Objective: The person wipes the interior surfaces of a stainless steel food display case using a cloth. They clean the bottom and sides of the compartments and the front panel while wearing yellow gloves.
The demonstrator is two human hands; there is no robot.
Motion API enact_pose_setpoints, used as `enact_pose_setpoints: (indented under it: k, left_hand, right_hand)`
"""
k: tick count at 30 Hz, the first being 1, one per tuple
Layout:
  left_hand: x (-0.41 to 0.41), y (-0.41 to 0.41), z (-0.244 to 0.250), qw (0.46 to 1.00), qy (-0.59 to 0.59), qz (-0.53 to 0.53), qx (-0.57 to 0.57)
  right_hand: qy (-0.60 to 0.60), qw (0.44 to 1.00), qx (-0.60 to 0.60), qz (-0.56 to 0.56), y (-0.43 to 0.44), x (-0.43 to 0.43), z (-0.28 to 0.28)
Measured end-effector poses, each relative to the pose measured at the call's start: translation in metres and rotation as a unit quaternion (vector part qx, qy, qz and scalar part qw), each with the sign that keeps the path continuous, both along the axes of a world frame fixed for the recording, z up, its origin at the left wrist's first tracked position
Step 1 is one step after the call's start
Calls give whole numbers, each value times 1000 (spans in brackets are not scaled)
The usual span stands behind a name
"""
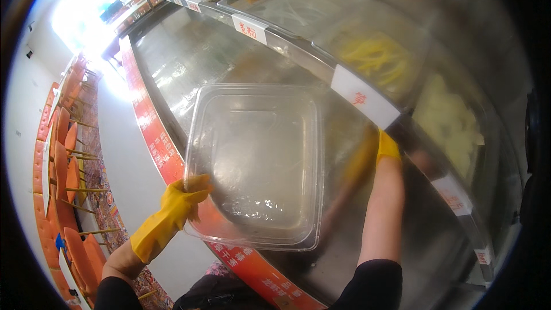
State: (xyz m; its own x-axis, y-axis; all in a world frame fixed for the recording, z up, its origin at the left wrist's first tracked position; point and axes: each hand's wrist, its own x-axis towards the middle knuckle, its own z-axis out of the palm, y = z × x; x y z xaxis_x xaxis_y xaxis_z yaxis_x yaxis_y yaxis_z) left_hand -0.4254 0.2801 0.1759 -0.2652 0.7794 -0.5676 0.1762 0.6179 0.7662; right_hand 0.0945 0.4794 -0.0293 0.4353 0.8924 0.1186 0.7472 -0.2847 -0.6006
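My left hand (185, 200), in a yellow rubber glove, grips the left edge of a clear plastic container (258, 159), square with rounded corners, above the steel counter's front edge. Nothing solid shows in the container. My right hand (388, 144), in a yellow glove too, reaches to the steel rail at a white label (365, 97). Its fingers are hidden beneath the rail, so what they hold or touch does not show. Behind the rail, near that hand, lie yellow strips (374, 58) in a clear tub and pale pieces (447, 120) in another.
A steel counter (172, 51) runs along in front, edged by a red strip (146, 120) bearing writing. More food tubs (288, 6) stand behind the labelled rail (297, 51). Orange chairs (64, 137) and a padded bench (43, 159) line the left side.
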Motion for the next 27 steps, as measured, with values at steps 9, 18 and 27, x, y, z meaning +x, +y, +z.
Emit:
enact_pose_setpoints:
  k: [9,18,27]
  left_hand:
    - [-44,-3,20,997,13,61,38]
    - [-9,16,22,996,71,-2,46]
    - [55,16,-43,991,17,-125,45]
  right_hand:
    - [91,962,137,218,60,-118,-8]
    - [97,901,143,398,-99,-183,24]
    - [119,935,-49,330,-337,-150,54]
